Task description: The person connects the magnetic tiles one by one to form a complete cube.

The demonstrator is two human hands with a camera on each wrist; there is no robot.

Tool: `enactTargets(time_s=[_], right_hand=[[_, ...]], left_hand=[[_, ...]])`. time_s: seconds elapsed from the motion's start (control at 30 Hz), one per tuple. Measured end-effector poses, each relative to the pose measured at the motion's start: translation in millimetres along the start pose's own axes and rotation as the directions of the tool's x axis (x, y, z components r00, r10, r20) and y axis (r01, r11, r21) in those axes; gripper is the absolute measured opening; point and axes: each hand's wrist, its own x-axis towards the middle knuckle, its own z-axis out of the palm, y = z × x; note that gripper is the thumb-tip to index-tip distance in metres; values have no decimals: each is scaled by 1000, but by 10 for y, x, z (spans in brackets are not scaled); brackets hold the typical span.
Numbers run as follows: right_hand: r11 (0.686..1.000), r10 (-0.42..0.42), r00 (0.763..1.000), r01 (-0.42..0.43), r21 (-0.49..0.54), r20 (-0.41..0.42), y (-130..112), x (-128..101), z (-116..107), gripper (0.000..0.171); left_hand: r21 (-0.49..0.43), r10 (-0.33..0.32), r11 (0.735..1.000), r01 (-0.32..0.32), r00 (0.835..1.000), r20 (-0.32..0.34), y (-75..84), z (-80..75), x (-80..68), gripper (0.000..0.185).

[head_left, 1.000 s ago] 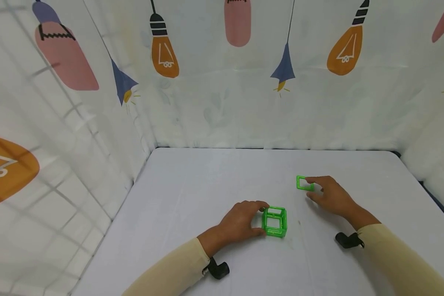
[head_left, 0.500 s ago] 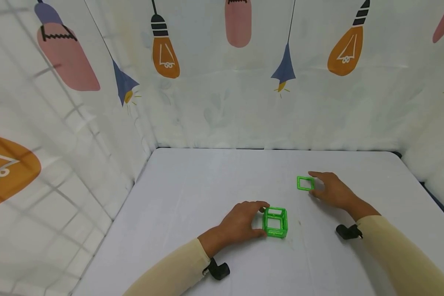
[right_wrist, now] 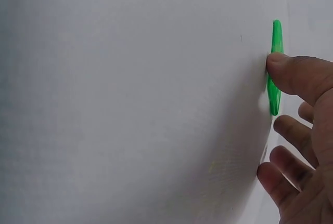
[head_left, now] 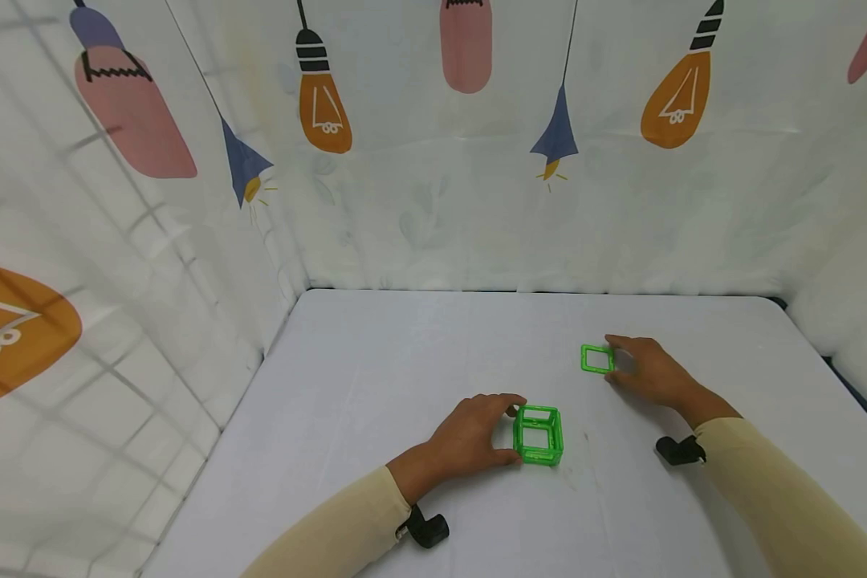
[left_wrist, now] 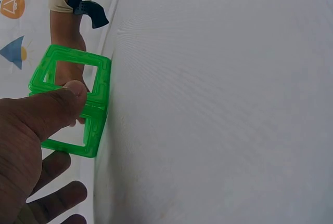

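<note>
We see a green open-frame cube (head_left: pixel 538 434) standing on the white tabletop (head_left: pixel 405 361), near the front and a little right of the middle. It is built of square frame tiles, its top open to us in the head view. Our left hand (head_left: pixel 473 433) holds it from the left side: the thumb (left_wrist: pixel 62 104) presses on the cube's (left_wrist: pixel 73 102) upper edge while the other fingers curl below and beside it, so the grip is a pinch on the frame.

Farther back and to the right, well apart from the cube, a single green square tile (head_left: pixel 596 359) lies flat on the tabletop. Our right hand (head_left: pixel 646 373) rests just to its right with its fingertips touching the tile's near edge. In the right wrist view the thumb (right_wrist: pixel 296 76) presses against the rim of the tile (right_wrist: pixel 274 68), with the other fingers loosely bent below it; we cannot tell whether they close on the tile.

Both forearms wear cream sleeves (head_left: pixel 332 534), and a small black strap piece (head_left: pixel 426 527) sits at each wrist. Around the tabletop hangs a white curtain (head_left: pixel 433 160) printed with orange light bulbs, pink shapes and blue lamps.
</note>
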Motion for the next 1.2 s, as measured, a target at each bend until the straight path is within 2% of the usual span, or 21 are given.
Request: enactTargets(time_s=[0.23, 0.5, 0.9, 1.2], right_hand=[[1000, 21, 1000, -21, 7, 7, 19, 1, 2, 68], [999, 22, 1000, -21, 44, -21, 53, -23, 11, 72], [989, -38, 998, 46, 141, -59, 0, -115, 16, 79], [988, -55, 996, 64, 142, -68, -149, -211, -23, 81]], left_hand=[[-11, -14, 1000, 14, 1000, 14, 2, -9, -2, 82], [-29, -41, 999, 42, 999, 35, -11, -5, 1, 82], [-4, -42, 999, 42, 998, 44, -34, 16, 4, 84], [24, -53, 998, 51, 997, 55, -35, 26, 6, 83]])
